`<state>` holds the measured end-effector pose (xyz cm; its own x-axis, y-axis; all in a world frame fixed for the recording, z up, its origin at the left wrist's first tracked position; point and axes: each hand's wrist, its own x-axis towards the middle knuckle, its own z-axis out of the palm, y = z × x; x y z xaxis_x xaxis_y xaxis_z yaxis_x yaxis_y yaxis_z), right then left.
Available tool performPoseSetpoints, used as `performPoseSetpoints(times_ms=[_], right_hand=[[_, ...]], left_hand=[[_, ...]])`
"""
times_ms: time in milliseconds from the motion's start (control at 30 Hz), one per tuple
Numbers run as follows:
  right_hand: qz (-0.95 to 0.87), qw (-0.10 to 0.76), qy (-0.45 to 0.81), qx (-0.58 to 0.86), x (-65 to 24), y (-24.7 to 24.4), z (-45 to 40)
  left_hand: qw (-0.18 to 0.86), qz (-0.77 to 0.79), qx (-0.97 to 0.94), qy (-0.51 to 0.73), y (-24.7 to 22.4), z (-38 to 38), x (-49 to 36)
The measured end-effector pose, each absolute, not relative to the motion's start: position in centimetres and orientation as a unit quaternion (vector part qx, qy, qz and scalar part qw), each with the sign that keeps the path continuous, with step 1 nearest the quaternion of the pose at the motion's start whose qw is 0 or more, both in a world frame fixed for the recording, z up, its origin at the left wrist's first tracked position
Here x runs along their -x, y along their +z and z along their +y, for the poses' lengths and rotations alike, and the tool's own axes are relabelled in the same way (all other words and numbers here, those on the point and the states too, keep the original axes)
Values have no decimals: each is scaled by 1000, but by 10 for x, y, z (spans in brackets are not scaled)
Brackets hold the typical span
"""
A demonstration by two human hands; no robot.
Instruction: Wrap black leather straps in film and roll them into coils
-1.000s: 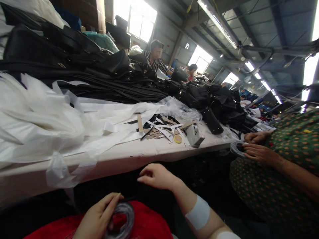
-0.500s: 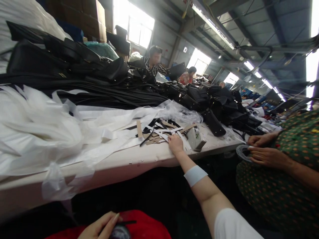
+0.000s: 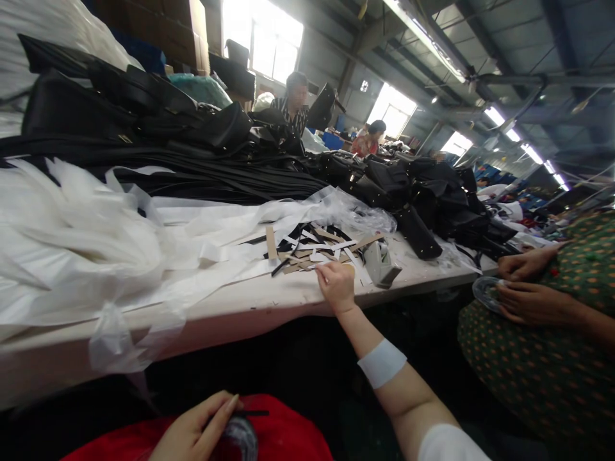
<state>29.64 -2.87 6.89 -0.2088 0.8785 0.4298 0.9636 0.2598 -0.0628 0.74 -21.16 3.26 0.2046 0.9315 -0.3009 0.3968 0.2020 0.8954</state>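
At the table's edge my right hand (image 3: 337, 286) is closed, its thumb and fingers pinched beside a pile of white, brown and black strips (image 3: 312, 250); a small pale end shows at the fingertips, too small to name. To its right stands a grey tape dispenser (image 3: 381, 266). Low in the view, over red cloth (image 3: 288, 429), my left hand (image 3: 199, 426) is closed on a thin black strip (image 3: 254, 413) that sticks out to the right. A clear roll (image 3: 243, 438) lies under its fingers.
White plastic strips (image 3: 86, 237) cover the left of the table (image 3: 259, 298). Black bags (image 3: 384, 179) and long black straps (image 3: 192, 173) lie behind. At the right, a person's hands (image 3: 533, 298) hold a clear ring-shaped roll (image 3: 486, 293). Two people are across the table.
My right hand has drawn back slightly from the pile, fingers now pinched. My left hand has risen a little. Across the table, a person has lifted a black bag.
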Motion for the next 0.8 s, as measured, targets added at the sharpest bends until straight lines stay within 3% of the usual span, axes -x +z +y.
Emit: performPoseSetpoints(times_ms=[200, 500, 800], right_hand=[[-831, 107, -78, 540, -255, 50, -53], [-837, 181, 14, 517, -268, 47, -39], [-841, 174, 43, 510, -271, 54, -28]], left_hand=[[501, 583, -578, 274, 41, -215, -14], [505, 588, -568, 279, 44, -219, -17], [504, 589, -569, 273, 42, -219, -19]])
